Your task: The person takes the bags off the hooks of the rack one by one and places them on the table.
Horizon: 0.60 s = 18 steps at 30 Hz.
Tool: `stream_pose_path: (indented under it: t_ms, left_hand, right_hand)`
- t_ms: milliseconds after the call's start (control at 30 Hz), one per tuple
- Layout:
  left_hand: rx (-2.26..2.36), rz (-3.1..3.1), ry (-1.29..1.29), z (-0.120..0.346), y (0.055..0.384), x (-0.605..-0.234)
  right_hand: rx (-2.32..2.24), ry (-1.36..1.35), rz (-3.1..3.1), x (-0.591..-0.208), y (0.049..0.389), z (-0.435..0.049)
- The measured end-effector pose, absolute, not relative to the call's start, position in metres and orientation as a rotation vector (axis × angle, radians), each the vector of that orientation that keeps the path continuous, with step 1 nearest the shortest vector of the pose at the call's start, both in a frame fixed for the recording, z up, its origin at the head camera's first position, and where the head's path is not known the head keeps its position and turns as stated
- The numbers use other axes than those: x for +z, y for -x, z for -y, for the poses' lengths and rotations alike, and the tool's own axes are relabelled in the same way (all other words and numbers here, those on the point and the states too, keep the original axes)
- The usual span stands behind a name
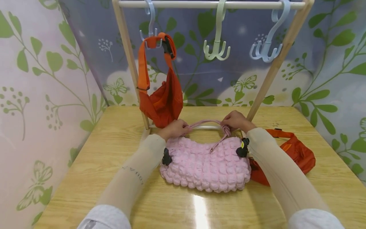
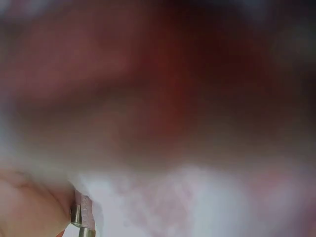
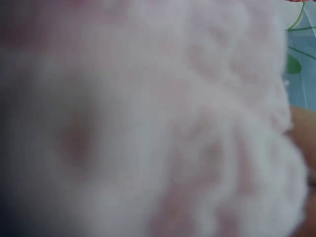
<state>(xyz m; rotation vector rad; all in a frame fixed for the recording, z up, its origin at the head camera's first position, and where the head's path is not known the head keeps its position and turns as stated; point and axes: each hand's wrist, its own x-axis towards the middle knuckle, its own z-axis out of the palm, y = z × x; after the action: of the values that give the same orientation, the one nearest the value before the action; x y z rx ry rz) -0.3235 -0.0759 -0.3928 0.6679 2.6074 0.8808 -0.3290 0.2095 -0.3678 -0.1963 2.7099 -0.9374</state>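
Note:
A puffy pink quilted handbag lies on the wooden table in front of me in the head view. Its thin pink strap arches above the bag's top edge, with a knot near the right end. My left hand pinches the strap's left end. At the knotted end, my right hand holds the strap between its fingers. The left wrist view is mostly blurred, showing part of the strap with metal fittings beside the hand. Blurred pink fabric fills most of the right wrist view, hiding most of that hand.
An orange-red waist bag hangs from a blue hook on the wooden rack. Green and blue multi-prong hooks hang further right. Another red bag lies on the table beside my right forearm.

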Motion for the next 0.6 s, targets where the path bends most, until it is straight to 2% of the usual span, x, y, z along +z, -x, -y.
stream_pose_path:
  t_ms: [300, 467, 600]
  left_hand:
    - [0.837, -2.651, -0.635, 0.071, 0.319, -0.389]
    - [0.770, -2.657, -0.767, 0.069, 0.310, -0.384]
    - [0.857, -2.635, -0.828, 0.072, 0.297, -0.372]
  right_hand:
    - [-1.035, 0.144, -2.662, -0.361, 0.326, -0.208]
    - [-1.060, 0.107, -2.652, -0.341, 0.314, -0.209]
    - [-0.943, 0.191, -2.795, -0.322, 0.301, -0.209]
